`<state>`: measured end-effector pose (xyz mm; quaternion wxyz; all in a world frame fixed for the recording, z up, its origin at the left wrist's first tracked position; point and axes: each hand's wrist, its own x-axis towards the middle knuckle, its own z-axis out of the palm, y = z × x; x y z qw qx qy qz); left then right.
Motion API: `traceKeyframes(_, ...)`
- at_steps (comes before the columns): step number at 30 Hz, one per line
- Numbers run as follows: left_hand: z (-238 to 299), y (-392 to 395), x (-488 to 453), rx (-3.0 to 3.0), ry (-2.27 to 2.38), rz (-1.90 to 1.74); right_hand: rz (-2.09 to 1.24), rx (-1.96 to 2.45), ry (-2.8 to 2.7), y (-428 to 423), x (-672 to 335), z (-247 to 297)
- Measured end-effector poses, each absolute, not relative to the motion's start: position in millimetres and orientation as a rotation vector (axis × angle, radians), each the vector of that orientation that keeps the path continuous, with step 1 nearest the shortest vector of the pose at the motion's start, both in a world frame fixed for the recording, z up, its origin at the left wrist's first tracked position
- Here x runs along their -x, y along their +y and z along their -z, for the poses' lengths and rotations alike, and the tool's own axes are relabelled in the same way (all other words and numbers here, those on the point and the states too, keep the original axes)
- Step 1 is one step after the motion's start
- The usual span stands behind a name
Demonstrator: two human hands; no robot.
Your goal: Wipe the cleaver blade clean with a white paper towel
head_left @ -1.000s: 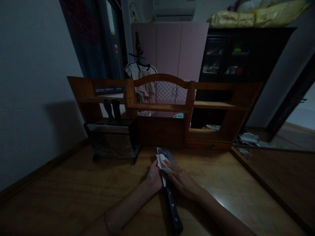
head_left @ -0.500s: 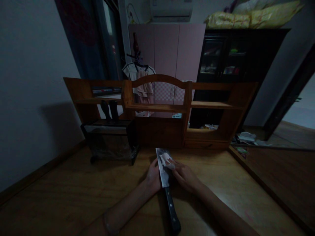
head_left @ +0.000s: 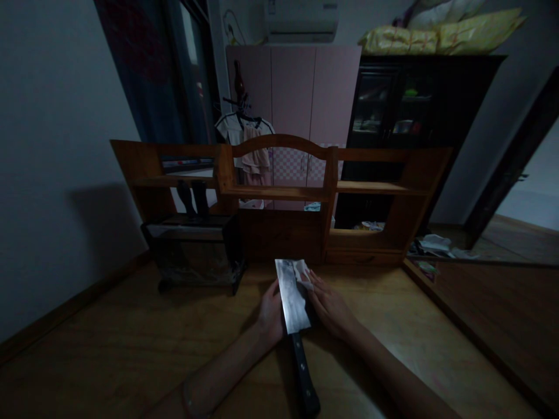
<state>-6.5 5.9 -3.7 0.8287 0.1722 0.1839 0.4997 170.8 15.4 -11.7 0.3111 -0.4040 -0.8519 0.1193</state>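
Note:
A cleaver with a black handle lies flat on the wooden table, blade pointing away from me. My left hand rests against the blade's left edge, fingers curled along it. My right hand lies at the blade's right side, fingertips pressing a small white tissue onto the far right corner of the blade.
A dark knife block with two handles sticking up stands at the back left. A wooden shelf unit runs across the table's back. Papers lie at the right. Beyond are a pink wardrobe and a dark cabinet.
My right hand has slid the tissue along the blade, from near its middle toward the far right corner. More of the blade now shows. The left hand has stayed put.

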Motion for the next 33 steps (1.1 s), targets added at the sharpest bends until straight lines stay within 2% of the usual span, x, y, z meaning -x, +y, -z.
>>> traceKeyframes(10,9,3,0,-0.412,0.436,-1.166,-0.450,0.962,-2.299,-5,-155,-5)
traceKeyframes(16,11,7,0,-0.326,0.385,-1.011,-0.492,0.898,-2.338,-6,-155,-3)
traceKeyframes(33,13,4,4,-0.380,0.479,-0.992,-0.467,0.871,-2.368,-6,-155,-3)
